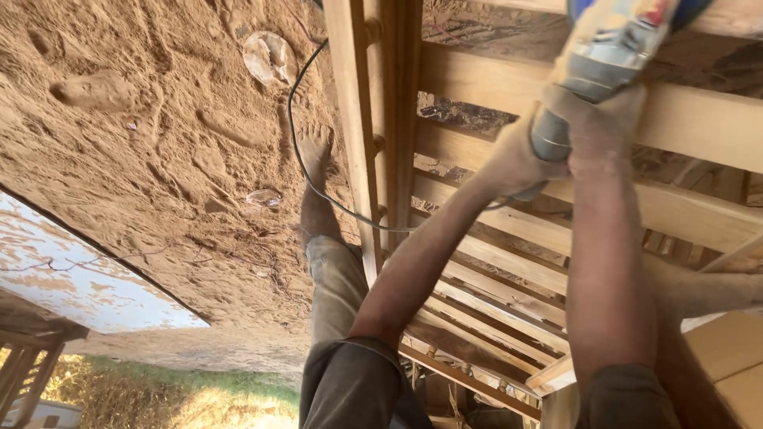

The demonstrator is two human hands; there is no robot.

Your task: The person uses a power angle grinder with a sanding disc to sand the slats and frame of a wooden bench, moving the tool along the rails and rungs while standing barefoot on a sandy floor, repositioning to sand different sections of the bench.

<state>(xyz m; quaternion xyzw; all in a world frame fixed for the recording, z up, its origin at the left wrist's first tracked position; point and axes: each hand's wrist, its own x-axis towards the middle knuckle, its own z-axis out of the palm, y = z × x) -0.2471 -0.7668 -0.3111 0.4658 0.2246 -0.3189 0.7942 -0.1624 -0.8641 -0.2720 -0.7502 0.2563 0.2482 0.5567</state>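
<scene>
Nearest the camera are the person's dark sleeves and bare forearms, both reaching up toward the top right of the view. The left hand (pixel 517 163) is wrapped around the grey rear handle of a power tool (pixel 600 56), fingers closed on it. The right hand (pixel 600 123) is clamped over the tool's body just ahead of the left, so the two hands sit touching each other on the same grip. The tool is dusty, with a pale casing and blue and red patches near its upper end; its working end runs out of the frame, so what kind of head it carries cannot be told. It is held over a slatted wooden frame (pixel 509 262), a row of pale planks set side by side between longer rails, close to one wide top plank.

A black cable (pixel 298 151) loops from the tool across the frame's rail and out over the sawdust-covered ground (pixel 143 135). The person's bare foot (pixel 315 147) stands in that dust beside the frame, below a khaki trouser leg. Farther off lie a crumpled clear plastic piece (pixel 269 56), footprints, a pale slab edge and grass.
</scene>
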